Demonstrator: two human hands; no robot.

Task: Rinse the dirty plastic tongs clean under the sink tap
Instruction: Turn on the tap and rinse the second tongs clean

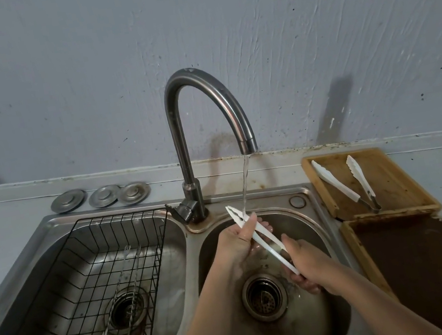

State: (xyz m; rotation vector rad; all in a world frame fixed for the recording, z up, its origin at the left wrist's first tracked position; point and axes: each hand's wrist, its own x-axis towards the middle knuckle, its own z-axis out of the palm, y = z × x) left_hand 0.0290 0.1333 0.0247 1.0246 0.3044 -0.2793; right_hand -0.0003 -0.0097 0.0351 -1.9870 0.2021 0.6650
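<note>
Leftmost, at 8 o'clock, a black wire rack (66,286) sits in the left basin (167,236) of the steel sink, with 2 thin metal utensils (124,296) lying across it over the drain; what kind they are is hard to make out. At 10 o'clock, 3 round metal drain covers (99,197) rest on the table (1,218) behind the basin. Toward 12 o'clock the curved tap (203,105) arches over the right basin (307,229), and a thin stream of water (246,183) falls from its spout.

The left hand (237,242) reaches into the right basin at the centre, its fingers (249,225) curled round the white plastic tongs (259,239) near their toothed tips, with the thumb lying on top. Water lands just where this hand meets the tongs. The tongs slant from the tips at 11 o'clock down to the handle end at 5 o'clock. The right hand (311,266) grips that handle end, fingers wrapped under it and mostly hidden by the back of the hand. The 2 arms of the tongs lie close together. The drain strainer (263,295) shows below them.

At 2 o'clock, a wooden tray (395,189) holds 2 more tongs (346,183). At 4 o'clock a dark-stained tray (426,264) is cut off by the frame edge.
</note>
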